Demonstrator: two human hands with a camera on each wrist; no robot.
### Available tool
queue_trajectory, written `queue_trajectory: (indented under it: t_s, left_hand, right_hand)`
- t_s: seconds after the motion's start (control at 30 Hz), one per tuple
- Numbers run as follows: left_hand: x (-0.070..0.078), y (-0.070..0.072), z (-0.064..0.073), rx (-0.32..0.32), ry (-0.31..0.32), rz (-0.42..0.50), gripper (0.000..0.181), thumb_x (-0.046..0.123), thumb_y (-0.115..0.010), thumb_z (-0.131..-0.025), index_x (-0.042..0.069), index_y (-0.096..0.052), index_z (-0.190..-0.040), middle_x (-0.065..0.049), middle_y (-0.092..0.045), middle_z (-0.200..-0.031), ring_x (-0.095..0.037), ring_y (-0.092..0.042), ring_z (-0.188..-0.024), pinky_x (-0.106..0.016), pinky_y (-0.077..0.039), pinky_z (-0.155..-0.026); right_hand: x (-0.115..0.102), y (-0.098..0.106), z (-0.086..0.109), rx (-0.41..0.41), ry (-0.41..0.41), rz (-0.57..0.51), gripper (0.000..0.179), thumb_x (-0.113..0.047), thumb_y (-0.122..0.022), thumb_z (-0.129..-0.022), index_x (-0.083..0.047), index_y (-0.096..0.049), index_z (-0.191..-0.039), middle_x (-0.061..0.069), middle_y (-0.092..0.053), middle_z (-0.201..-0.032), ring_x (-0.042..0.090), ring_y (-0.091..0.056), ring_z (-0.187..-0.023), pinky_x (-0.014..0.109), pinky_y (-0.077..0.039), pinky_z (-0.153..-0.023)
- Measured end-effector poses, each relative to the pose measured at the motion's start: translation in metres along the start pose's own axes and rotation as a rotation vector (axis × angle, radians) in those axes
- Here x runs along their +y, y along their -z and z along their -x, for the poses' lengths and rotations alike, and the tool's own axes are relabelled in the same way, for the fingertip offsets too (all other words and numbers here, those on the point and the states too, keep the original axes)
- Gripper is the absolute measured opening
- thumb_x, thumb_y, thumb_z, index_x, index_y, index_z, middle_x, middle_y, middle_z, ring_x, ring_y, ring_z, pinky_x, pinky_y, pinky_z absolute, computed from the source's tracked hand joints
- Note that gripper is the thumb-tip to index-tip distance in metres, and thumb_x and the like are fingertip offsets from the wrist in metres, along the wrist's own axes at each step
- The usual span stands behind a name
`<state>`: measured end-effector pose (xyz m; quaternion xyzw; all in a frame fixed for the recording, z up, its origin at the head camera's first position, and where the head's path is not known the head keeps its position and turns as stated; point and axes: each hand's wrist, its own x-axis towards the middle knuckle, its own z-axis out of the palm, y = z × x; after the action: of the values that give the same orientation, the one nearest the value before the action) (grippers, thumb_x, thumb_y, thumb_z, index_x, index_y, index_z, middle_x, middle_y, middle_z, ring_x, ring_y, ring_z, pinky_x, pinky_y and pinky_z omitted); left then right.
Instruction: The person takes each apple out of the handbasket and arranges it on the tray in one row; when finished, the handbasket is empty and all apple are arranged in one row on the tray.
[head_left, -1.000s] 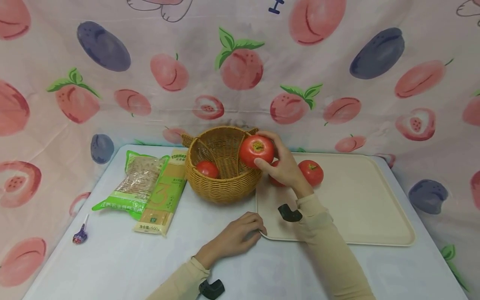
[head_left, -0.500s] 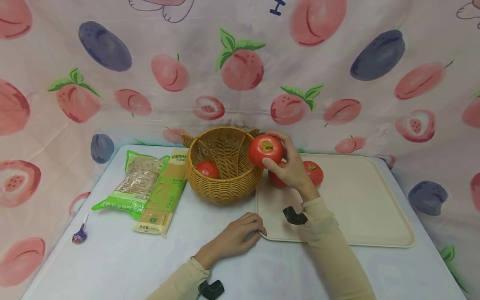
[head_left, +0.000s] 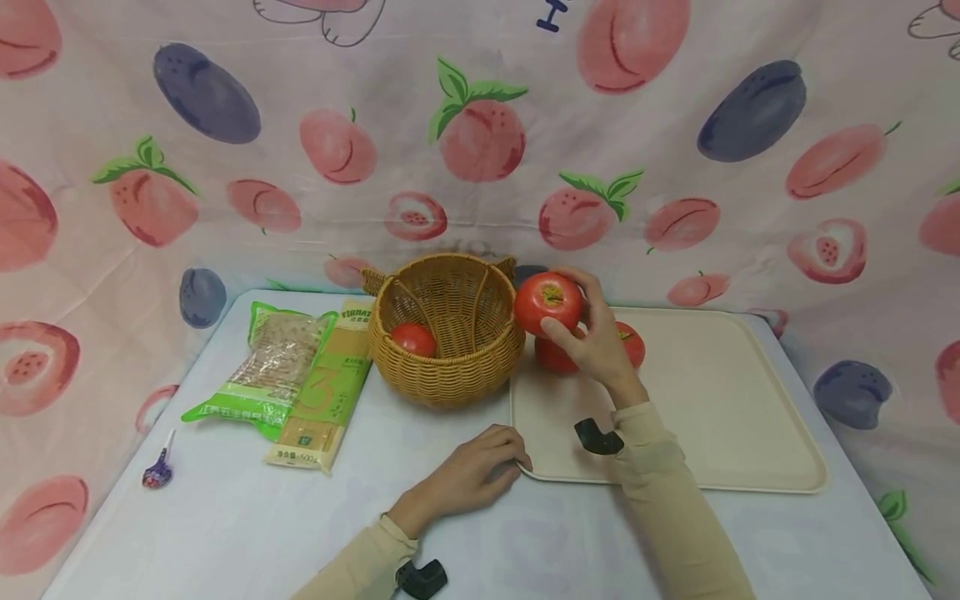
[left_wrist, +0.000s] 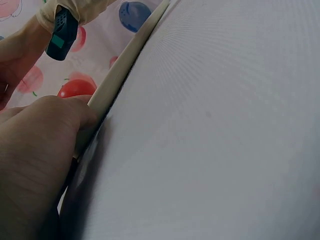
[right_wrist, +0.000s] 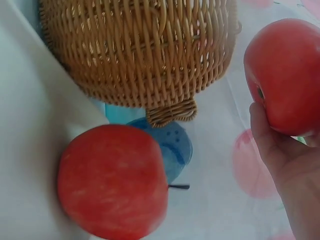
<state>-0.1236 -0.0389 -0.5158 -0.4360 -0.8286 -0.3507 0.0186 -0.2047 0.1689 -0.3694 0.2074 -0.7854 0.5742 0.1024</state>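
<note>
My right hand [head_left: 602,348] holds a red apple [head_left: 548,303] in the air, above the tray's back left corner and just right of the wicker basket [head_left: 442,382]. In the right wrist view, thumb and fingers grip that apple [right_wrist: 287,75] beside the basket [right_wrist: 140,55]. Two more red apples lie on the beige tray [head_left: 735,400]: one apple [head_left: 553,357] below the held one, the other apple [head_left: 632,342] partly behind my hand. Inside the basket sits another apple [head_left: 414,340]. My left hand [head_left: 467,473] holds the tray's front left corner, its thumb over the rim [left_wrist: 107,92].
Left of the basket lie a clear and green food bag [head_left: 288,350] and a flat green packet [head_left: 326,400], overlapping. A wrapped lollipop [head_left: 157,472] is near the table's left edge. A fruit-patterned cloth [head_left: 480,217] hangs behind the table.
My right hand has moved rightward with the apple, away from the basket's rim to over the tray. The left hand has stayed at the tray's corner.
</note>
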Motion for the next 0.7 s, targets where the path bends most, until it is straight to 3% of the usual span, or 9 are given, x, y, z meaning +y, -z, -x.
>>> queue_trajectory:
  t_s: [0.23, 0.5, 0.7]
  left_hand:
    - [-0.001, 0.000, 0.000, 0.012, -0.018, -0.015, 0.015, 0.015, -0.058, -0.092, 0.024, -0.063, -0.103, 0.013, -0.054, -0.107, -0.002, -0.046, -0.115, -0.022, -0.043, -0.097]
    - [-0.001, 0.000, 0.000, -0.006, 0.017, -0.009, 0.016, 0.015, -0.057, -0.092, 0.025, -0.063, -0.103, 0.015, -0.054, -0.108, 0.000, -0.046, -0.115, -0.022, -0.043, -0.098]
    - [0.000, 0.001, 0.000, -0.021, 0.026, 0.005, 0.015, 0.015, -0.057, -0.093, 0.024, -0.063, -0.103, 0.014, -0.054, -0.108, 0.000, -0.045, -0.115, -0.021, -0.043, -0.098]
  right_hand:
    - [0.009, 0.008, 0.005, 0.048, 0.021, -0.010, 0.065, -0.005, -0.064, -0.082, -0.007, -0.035, -0.139, 0.009, -0.043, -0.139, 0.010, -0.050, -0.114, 0.020, -0.044, -0.095]
    - [0.018, 0.017, 0.014, 0.095, -0.008, 0.029, 0.064, -0.007, -0.065, -0.083, -0.008, -0.036, -0.140, 0.008, -0.044, -0.138, 0.007, -0.047, -0.117, 0.019, -0.042, -0.096]
    - [0.022, 0.022, 0.025, 0.120, 0.029, 0.012, 0.064, -0.002, -0.065, -0.081, -0.003, -0.037, -0.138, 0.013, -0.044, -0.138, 0.007, -0.047, -0.118, 0.016, -0.043, -0.096]
